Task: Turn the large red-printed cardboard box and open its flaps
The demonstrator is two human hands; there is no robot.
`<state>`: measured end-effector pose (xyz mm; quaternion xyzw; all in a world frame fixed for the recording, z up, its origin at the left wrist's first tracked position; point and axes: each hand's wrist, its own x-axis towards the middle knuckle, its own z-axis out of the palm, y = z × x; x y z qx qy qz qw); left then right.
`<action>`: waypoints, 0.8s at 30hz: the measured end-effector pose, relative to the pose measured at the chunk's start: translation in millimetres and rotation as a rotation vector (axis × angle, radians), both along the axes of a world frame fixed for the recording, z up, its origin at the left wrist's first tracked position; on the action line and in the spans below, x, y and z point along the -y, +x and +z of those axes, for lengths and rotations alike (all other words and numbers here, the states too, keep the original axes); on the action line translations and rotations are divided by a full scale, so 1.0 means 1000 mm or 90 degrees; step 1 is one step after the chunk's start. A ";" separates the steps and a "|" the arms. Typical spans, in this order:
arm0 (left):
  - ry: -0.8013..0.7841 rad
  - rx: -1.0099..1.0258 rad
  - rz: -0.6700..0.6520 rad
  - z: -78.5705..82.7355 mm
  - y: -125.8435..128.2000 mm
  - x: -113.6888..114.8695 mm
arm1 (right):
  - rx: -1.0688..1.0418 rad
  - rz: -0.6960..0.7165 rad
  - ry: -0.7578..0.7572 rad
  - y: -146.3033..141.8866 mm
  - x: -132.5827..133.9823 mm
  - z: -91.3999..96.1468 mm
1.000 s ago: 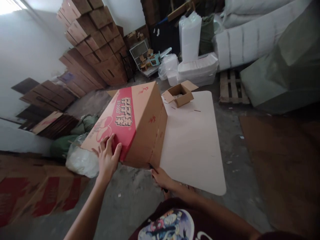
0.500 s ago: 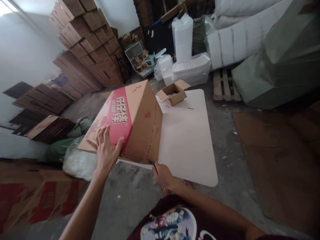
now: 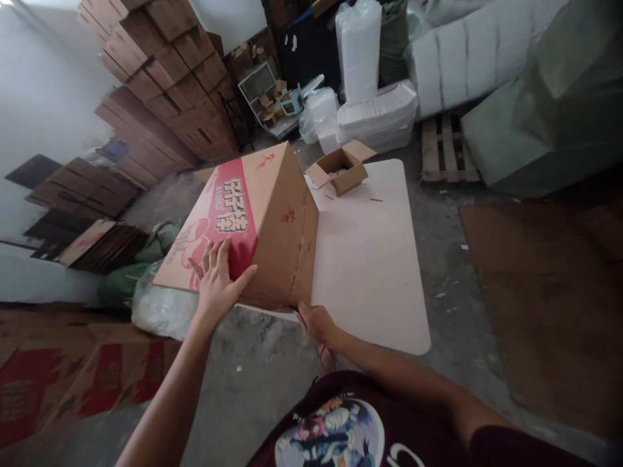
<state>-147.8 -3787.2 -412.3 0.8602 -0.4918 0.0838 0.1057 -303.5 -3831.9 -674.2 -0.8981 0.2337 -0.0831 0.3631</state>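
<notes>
A large brown cardboard box (image 3: pixel 272 220) with a red printed panel stands tilted on a pale flat board (image 3: pixel 374 259) on the floor. My left hand (image 3: pixel 219 285) lies flat with fingers spread on the box's near top corner, over the red panel. My right hand (image 3: pixel 314 321) is at the box's lower near corner, fingers curled against its bottom edge; what it grips, if anything besides the edge, is hidden.
A small open carton (image 3: pixel 343 170) sits at the board's far end. Stacked brown boxes (image 3: pixel 170 71) line the left wall. White foam packs (image 3: pixel 374 120), a wooden pallet (image 3: pixel 448 152), a white bag (image 3: pixel 163 311) and flattened red cartons (image 3: pixel 73 383) surround the spot.
My left hand has slid right along the box's near top corner. My right hand has moved up against the box's lower edge. The view has shifted slightly.
</notes>
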 end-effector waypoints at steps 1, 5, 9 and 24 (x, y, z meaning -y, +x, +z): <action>0.002 -0.002 -0.003 0.000 0.000 0.001 | -0.024 -0.001 0.006 -0.003 0.000 -0.010; 0.022 -0.011 -0.014 0.004 0.003 0.004 | -0.110 -0.024 0.013 -0.030 0.007 -0.040; 0.071 -0.037 -0.050 0.017 0.027 -0.023 | -0.150 -0.130 -0.040 -0.066 0.038 -0.059; 0.078 0.094 -0.013 0.032 0.078 -0.002 | 0.204 -0.365 0.038 -0.014 0.177 -0.018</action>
